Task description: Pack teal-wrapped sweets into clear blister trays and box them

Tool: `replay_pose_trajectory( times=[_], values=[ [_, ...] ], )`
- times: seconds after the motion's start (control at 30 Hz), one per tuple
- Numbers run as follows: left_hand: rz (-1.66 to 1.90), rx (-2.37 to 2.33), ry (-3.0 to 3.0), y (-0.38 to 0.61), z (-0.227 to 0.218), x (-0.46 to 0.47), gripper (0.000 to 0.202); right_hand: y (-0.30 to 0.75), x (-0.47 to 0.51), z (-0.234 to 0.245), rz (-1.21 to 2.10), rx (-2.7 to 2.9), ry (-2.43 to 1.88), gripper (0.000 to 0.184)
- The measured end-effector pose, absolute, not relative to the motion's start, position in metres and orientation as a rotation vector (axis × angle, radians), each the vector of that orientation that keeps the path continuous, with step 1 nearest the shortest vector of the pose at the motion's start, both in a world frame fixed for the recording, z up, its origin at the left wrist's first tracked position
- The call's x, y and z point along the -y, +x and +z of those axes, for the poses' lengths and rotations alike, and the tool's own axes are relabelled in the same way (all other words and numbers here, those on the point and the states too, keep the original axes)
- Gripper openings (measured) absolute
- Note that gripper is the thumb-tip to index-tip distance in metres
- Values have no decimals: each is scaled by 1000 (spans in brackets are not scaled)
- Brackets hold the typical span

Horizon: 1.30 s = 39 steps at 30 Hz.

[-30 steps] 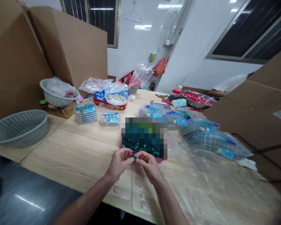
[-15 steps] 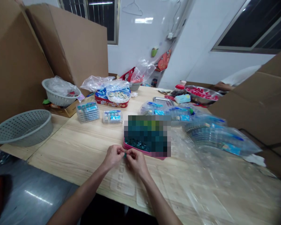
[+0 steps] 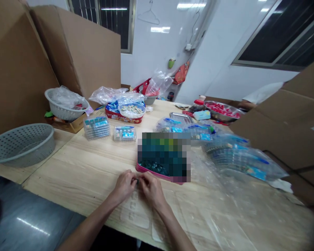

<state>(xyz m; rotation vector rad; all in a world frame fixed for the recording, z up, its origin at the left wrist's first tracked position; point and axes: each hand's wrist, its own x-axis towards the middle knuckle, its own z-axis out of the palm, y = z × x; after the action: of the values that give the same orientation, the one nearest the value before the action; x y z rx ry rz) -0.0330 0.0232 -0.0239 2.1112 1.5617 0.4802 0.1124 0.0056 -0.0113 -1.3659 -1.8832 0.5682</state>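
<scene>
Just ahead of the grip [image 3: 137, 181], a pink tray [image 3: 157, 174] of dark-green pieces [image 3: 150, 167] sits close; the left hand [image 3: 124, 187] and right hand [image 3: 152, 190] have dropped nearer the desk [image 3: 68, 170], fingertips [image 3: 134, 180] clenched on a tiny dark piece [image 3: 137, 180]; below the grip lies a transparent plastic sheet [image 3: 134, 216], the desk's near edge just beyond; bagged blue packs [image 3: 240, 162] crowd the right!
</scene>
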Motion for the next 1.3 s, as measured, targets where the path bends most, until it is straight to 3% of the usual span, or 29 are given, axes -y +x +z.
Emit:
replay_pose_trajectory(
  times=[0.13,0.27,0.47,0.6,0.7,0.8,1.3],
  values=[
    [424,-1550,2110,-31,-23,-25,18,134,-31,5,371,1847,-1363,18],
    [432,-1563,2076,-28,-23,-24,15,146,-68,11,186,1928,-1680,12],
    [814,-1568,1933,-29,-17,-21,12,142,-86,6,169,1909,-1872,14],
    [1053,-1443,1728,-29,-4,-21,15,147,-69,9,534,1692,-1581,11],
    [1126,-1230,1355,-24,6,-22,14,148,-48,14,982,1500,-1307,17],
    [1134,-979,1017,-18,11,-18,23,142,-27,17,1231,1341,-1188,22],
    [1185,-777,704,-28,6,1,14,115,12,10,1423,1150,-998,22]
  ],
)
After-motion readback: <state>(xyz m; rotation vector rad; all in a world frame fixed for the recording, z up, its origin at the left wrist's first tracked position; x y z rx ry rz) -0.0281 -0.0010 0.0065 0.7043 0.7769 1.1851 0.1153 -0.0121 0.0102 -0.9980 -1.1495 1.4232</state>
